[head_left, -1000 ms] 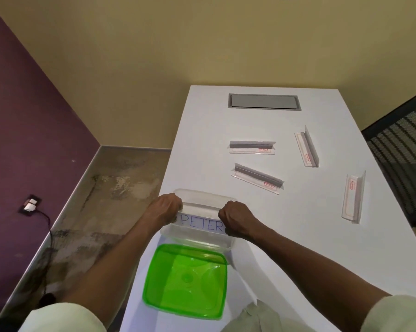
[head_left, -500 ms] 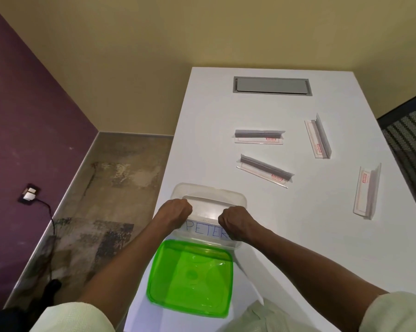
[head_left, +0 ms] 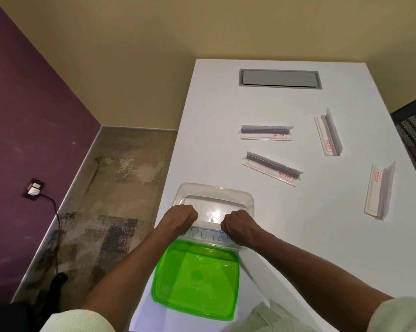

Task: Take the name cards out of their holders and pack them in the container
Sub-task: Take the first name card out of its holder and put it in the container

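Holding the "PETER" name card [head_left: 210,234] by its two ends, I have it over the near rim of the clear container [head_left: 249,200], partly inside the tub. My left hand [head_left: 180,218] is curled around the card's left end and my right hand [head_left: 238,226] around its right end; the fingertips are hidden under the knuckles, so I judge both as gripping rather than see the pinch. I cannot tell whether the card touches the container floor or whether other cards already lie beneath it.

The green lid [head_left: 195,279] lies just on the near side of the container, touching or slightly under its rim, so closing is not yet done.

Beyond the container, four clear holders sit on the white table [head_left: 226,104]: the closest holder [head_left: 271,167] just past the tub's far right corner, a second holder [head_left: 265,133] behind that, a third holder [head_left: 328,135] farther to the right, and a fourth holder [head_left: 379,190] well to the container's right. All four look empty to me, though glare makes it uncertain. If so, this card is among the last to pack, leaving release and the lid.

A grey cable hatch [head_left: 280,78] lies at the table's far end.
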Motion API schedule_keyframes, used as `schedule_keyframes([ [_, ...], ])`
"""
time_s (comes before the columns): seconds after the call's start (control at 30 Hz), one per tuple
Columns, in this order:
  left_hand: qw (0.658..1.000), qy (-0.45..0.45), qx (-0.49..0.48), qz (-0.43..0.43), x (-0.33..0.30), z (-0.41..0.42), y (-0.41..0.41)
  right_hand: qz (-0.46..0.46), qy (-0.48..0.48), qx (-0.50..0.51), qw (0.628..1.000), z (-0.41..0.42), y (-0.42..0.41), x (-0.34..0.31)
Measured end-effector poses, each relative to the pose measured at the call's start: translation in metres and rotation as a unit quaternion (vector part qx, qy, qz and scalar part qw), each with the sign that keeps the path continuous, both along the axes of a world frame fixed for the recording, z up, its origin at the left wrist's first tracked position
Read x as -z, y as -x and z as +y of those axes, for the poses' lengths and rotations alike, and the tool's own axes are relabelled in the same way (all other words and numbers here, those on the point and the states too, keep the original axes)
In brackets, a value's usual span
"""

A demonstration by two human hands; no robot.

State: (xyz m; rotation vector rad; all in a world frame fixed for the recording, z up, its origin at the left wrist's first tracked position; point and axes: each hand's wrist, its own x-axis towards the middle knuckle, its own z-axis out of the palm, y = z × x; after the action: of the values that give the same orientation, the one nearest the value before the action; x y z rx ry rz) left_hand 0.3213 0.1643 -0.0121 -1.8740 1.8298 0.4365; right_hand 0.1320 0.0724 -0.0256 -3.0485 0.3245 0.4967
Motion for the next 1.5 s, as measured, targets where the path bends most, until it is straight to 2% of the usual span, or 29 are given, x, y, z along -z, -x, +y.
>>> schedule_keyframes([
  [0.2, 1.000, 0.017, -0.002, 0.007, 0.001, 0.004, -0.001, -0.023, -0.022, 0.008, 0.999, 0.004, -0.003, 0.001],
  [0.6, 0.999, 0.027, -0.035, 0.010, -0.002, 0.009, 0.004, 0.039, 0.000, 0.014, 0.999, 0.005, -0.003, -0.010],
  [0.73, 0.997, 0.019, -0.071, 0.026, -0.012, 0.007, 0.006, 0.067, -0.046, 0.056, 0.995, 0.002, -0.005, -0.018],
  [0.9, 0.990, 0.029, -0.120, 0.063, -0.025, -0.002, 0.009, -0.003, -0.073, 0.087, 0.994, 0.001, -0.002, -0.032],
  [1.03, 0.981, 0.078, -0.154, 0.084, -0.042, -0.009, 0.016, -0.064, -0.061, 0.100, 0.991, -0.001, 0.006, -0.051],
  [1.2, 0.952, 0.161, -0.221, 0.138, -0.066, -0.016, 0.029, -0.192, -0.036, 0.144, 0.970, -0.010, 0.026, -0.078],
  [1.5, 0.905, 0.283, -0.251, 0.195, -0.087, -0.044, 0.067, -0.246, -0.013, 0.245, 0.938, -0.042, 0.096, -0.089],
])
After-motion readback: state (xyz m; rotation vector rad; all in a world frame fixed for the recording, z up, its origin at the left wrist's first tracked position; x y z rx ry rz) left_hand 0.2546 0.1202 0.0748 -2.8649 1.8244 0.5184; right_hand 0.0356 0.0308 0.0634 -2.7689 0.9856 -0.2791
